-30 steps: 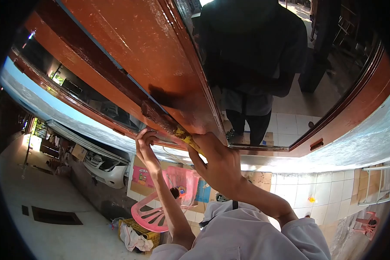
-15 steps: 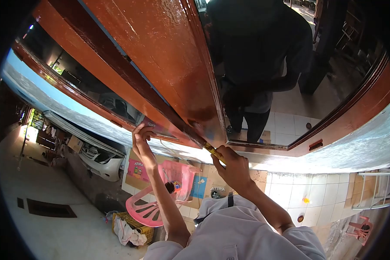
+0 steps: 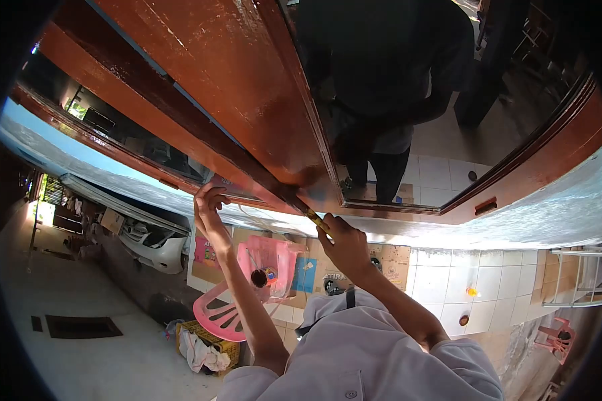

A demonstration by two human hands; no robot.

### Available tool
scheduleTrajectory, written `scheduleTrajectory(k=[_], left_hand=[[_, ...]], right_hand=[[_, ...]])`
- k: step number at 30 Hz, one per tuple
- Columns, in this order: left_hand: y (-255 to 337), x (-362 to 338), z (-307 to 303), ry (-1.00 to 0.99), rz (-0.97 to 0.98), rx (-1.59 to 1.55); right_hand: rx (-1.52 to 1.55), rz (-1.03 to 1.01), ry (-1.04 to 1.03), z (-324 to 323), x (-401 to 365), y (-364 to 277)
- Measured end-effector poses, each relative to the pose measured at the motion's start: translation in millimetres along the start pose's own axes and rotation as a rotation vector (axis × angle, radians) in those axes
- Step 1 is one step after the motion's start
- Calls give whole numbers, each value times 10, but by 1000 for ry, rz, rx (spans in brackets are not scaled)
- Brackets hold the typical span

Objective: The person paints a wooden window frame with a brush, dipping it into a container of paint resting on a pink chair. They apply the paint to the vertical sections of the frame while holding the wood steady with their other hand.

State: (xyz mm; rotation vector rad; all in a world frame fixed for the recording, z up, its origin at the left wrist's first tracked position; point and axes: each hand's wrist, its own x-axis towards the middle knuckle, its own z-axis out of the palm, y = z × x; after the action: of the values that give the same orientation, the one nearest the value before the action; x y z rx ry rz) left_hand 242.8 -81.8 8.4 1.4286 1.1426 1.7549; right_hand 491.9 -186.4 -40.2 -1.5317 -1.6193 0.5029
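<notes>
My right hand [image 3: 346, 246] is closed around the yellow handle of a paintbrush [image 3: 318, 222]. The brush's dark end lies against the bottom of the glossy reddish-brown window frame [image 3: 247, 87], by the narrow gap between its uprights. Further left, my left hand [image 3: 211, 206] is raised to the frame's lower rail, its fingers loosely bent and apart, fingertips right at the wood. Below my hands, an open can [image 3: 263, 277] with dark contents stands on a pink plastic chair [image 3: 211, 309]. Dark window glass [image 3: 441, 100] on the right mirrors a person.
Flattened cardboard [image 3: 394, 262] covers part of the white tiled floor [image 3: 438, 284]. A yellow basket with cloth [image 3: 207, 351] stands lower left, and a white car [image 3: 155, 247] is parked beyond it. At right are a white metal rack [image 3: 578, 277] and another pink chair [image 3: 555, 339].
My right hand and the paintbrush have shifted left and slightly up in view. My left hand has also moved a little left, while the whole view has shifted slightly.
</notes>
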Motion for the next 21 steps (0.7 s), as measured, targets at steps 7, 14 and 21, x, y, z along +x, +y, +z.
scheduleTrajectory(k=[7, 14, 21], left_hand=[[-12, 8, -40, -13, 17, -10], [-15, 0, -24, -15, 17, -4], [-70, 7, -75, -20, 24, -2]], right_hand=[[219, -218, 94, -329, -88, 7], [761, 23, -213, -88, -67, 100], [801, 168, -240, 130, 91, 46]])
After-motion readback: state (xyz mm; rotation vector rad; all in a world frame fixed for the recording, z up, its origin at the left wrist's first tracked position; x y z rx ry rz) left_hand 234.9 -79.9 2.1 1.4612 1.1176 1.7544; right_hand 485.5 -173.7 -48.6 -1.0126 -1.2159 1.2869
